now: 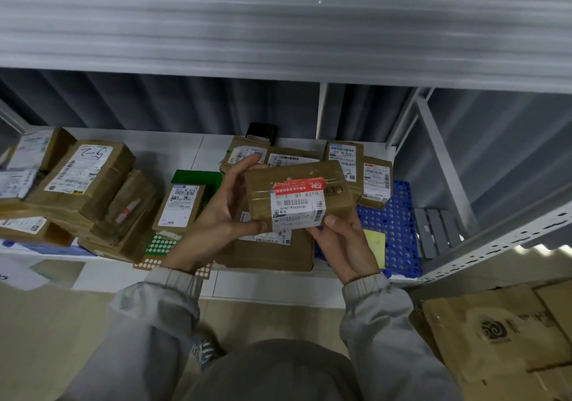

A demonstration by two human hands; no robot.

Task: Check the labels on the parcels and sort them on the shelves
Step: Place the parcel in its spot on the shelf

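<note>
Both hands hold a small brown cardboard parcel (297,196) above the white shelf (192,150), its white label and red tape strip facing me. My left hand (223,211) grips the parcel's left end, fingers over the top and thumb under the lower edge. My right hand (343,246) holds its lower right corner from below, thumb against the label. More labelled parcels lie on the shelf: a stack at the left (83,177), one small box in the middle (179,207), a cluster behind the held parcel (359,165) and a flat box beneath it (272,252).
A blue perforated tray (399,230) and a yellow note (376,242) lie at the shelf's right end, beside grey slats (436,230). A green sheet of dot stickers (161,242) lies at the front. An upper shelf (278,35) overhangs. Flattened cartons (501,332) rest at the lower right.
</note>
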